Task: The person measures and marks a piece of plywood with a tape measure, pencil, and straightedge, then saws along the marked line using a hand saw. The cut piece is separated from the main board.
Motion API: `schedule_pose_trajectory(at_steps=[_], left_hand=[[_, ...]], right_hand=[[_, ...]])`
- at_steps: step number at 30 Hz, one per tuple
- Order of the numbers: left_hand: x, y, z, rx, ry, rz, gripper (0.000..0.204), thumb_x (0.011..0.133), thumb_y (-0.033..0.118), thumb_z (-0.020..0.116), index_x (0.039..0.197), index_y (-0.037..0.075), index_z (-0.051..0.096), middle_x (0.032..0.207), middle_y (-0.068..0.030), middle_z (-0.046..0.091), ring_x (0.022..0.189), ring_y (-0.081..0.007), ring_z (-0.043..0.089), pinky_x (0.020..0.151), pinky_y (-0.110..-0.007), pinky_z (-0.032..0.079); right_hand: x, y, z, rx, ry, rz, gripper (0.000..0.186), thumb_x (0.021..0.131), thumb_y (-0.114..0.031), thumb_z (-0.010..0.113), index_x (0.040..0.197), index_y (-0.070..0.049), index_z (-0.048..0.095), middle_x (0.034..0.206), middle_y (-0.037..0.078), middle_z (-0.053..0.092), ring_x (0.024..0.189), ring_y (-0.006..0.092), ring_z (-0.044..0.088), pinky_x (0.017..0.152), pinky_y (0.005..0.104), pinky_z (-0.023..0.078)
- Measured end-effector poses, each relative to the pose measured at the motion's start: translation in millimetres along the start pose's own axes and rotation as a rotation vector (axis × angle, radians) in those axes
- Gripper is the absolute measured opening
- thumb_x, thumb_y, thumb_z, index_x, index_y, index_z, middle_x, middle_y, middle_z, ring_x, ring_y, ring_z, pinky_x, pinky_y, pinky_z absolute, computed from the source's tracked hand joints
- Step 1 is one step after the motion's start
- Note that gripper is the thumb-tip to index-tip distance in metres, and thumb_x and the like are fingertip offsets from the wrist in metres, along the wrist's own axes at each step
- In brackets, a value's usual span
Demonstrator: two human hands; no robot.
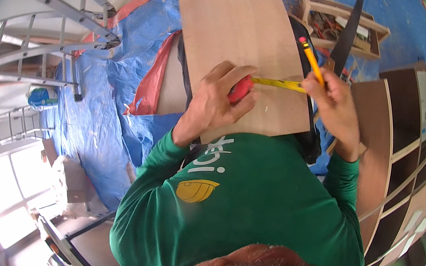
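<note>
My left hand (217,96) is closed around a red tape measure (241,89) above a wooden board (239,22). From its case the yellow tape blade (279,84) runs across to my right hand (335,102). Between the fingers of that right hand a yellow pencil (313,60) points up, its pink eraser end away from me. The same fingers appear to pinch the blade's end, though the exact grip is partly hidden. The pale board reaches from close to my body toward the far edge of the view.
A wooden toolbox (342,28) with assorted tools lies far right, a handsaw (346,35) beside it. To my right stands a brown shelving unit (376,150). Aluminium ladders (59,5) are at the left. A wrinkled blue tarp (98,133) covers the floor.
</note>
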State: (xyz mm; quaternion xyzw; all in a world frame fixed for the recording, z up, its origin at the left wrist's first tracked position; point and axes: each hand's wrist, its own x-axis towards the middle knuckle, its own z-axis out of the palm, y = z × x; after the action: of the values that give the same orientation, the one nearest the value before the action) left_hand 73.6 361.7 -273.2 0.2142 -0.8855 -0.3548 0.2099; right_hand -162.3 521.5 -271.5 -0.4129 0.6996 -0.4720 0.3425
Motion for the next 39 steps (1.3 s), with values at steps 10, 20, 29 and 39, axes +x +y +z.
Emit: schedule_pose_trajectory(at_steps=[10,20,29,39], left_hand=[[-59,41,-42,0.369,-0.266,-0.420,0.022,0.092,0.019,0.070,0.110,0.007,0.076,0.090,-0.0174,0.067,0.086,-0.0401,0.068,0.078,-0.051,0.055],[-76,17,-70,0.342,-0.459,-0.601,0.028,0.099,0.032,0.068,0.098,0.005,0.076,0.085,-0.0181,0.070,0.083,-0.0407,0.070,0.075,-0.051,0.054],[-80,-12,-63,0.173,-0.525,-0.611,0.033,0.102,0.028,0.065,0.099,-0.003,0.074,0.086,-0.0189,0.066,0.083,-0.0366,0.069,0.075,-0.045,0.052],[-60,-18,-32,0.122,-0.510,-0.456,0.032,0.102,0.028,0.064,0.100,-0.001,0.076,0.086,-0.0197,0.070,0.083,-0.0364,0.069,0.076,-0.045,0.053]], right_hand=[[-58,35,14,0.022,0.105,0.268,0.035,0.105,-0.032,0.074,0.098,0.002,0.068,0.070,0.001,0.054,0.065,0.0070,0.045,0.058,0.0298,0.037],[-55,47,18,-0.024,0.152,0.298,0.030,0.104,-0.029,0.077,0.103,0.001,0.068,0.068,-0.003,0.050,0.063,0.0048,0.040,0.055,0.0274,0.033],[-41,64,18,0.085,0.084,0.297,0.030,0.103,-0.028,0.077,0.106,-0.002,0.064,0.078,-0.003,0.054,0.070,0.0043,0.046,0.060,0.0249,0.036],[-17,73,-21,-0.113,0.100,0.203,0.033,0.102,-0.032,0.078,0.104,-0.001,0.066,0.078,-0.002,0.055,0.071,0.0053,0.044,0.062,0.0249,0.038]])
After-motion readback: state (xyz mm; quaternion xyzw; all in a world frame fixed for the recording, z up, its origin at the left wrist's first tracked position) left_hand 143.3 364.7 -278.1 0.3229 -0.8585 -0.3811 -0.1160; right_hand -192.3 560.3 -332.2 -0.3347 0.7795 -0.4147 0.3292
